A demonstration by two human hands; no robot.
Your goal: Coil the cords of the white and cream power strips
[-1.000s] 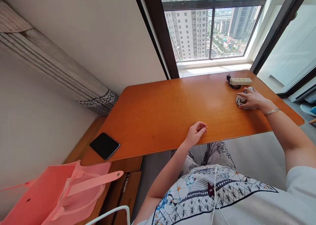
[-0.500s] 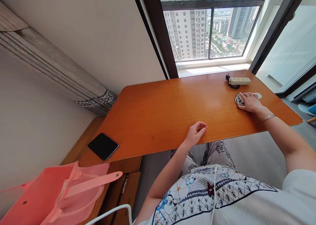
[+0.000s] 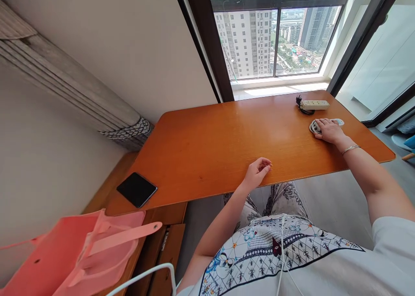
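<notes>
My right hand [image 3: 329,130] lies over a bundled white power cord [image 3: 314,127] at the right side of the wooden table [image 3: 201,144], fingers curved down around it. A rounded white end of the bundle [image 3: 339,121] sticks out past the knuckles; the rest is hidden under the palm. Beyond that hand sits a cream power strip [image 3: 315,105] with its black cord and plug [image 3: 304,107] bunched at its left end. My left hand [image 3: 258,171] rests on the near table edge, empty, its fingers loosely bent and the thumb apart from them.
A black tablet [image 3: 137,189] lies at the table's left end. Below it, a pink bag [image 3: 106,248] hangs open beside a wooden drawer unit [image 3: 171,248]. A window [image 3: 275,40] and a gathered curtain [image 3: 81,88] stand behind the table.
The view has shifted very slightly. My right hand stays on the white bundle with almost no movement, and my left hand keeps its place at the table edge.
</notes>
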